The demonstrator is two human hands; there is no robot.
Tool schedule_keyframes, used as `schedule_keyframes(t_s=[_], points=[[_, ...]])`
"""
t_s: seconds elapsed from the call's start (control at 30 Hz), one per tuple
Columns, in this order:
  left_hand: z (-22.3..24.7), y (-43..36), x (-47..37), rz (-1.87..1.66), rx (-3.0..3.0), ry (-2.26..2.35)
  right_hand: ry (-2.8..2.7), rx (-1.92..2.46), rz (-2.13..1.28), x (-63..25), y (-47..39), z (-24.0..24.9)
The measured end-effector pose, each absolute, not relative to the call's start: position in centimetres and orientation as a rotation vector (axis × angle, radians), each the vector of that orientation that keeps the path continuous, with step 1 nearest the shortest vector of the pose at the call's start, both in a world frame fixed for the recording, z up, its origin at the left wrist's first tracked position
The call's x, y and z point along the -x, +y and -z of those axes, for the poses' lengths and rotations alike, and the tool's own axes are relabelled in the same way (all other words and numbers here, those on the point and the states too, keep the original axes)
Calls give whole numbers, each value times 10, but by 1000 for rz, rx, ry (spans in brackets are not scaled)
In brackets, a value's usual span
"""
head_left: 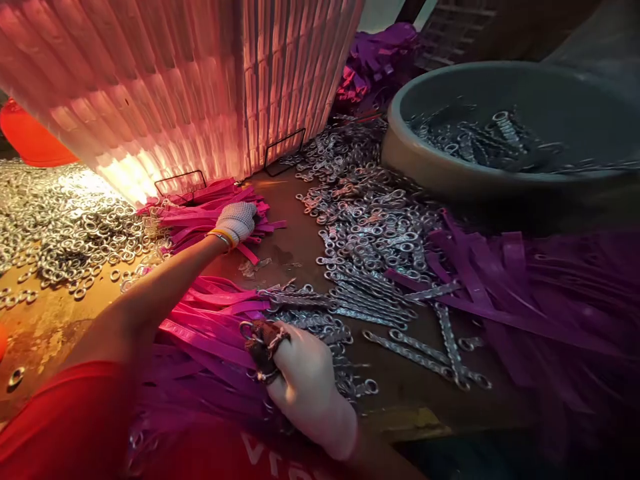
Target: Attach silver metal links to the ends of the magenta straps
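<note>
My left hand (237, 221), in a white knitted glove, reaches forward onto a pile of pink straps (205, 213) near the foot of the ribbed panel. Its fingers curl down and their tips are hidden. Nearer to me, my right hand (303, 373), in a white glove with dark wrapping on the fingers, is closed. A metal ring (245, 329) shows at its fingertips, beside the ends of a second bundle of pink straps (215, 303). Metal link strips (370, 303) with ringed ends lie just beyond my right hand.
A ribbed translucent panel (200, 87) stands at the back, lit from behind. Loose metal rings (65, 220) heap at the left. A large grey basin (450, 160) holding metal pieces stands at the back right. Purple straps (540, 300) spread over the right side.
</note>
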State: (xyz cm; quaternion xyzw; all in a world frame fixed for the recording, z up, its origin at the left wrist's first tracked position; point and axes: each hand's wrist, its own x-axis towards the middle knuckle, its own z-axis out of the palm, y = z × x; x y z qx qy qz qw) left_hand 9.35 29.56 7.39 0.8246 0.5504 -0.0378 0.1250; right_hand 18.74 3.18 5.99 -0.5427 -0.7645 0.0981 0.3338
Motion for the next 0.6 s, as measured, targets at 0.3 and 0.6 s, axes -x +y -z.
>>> schedule_keyframes(t_s=[0.3,0.6], points=[[-80,270,-68,-281,-2333,1371,-1850,1545,-539,-204,44,-67],[-128,120,-4,-563,-1376,1041,-2028,1523,-207,-189,58,-97]])
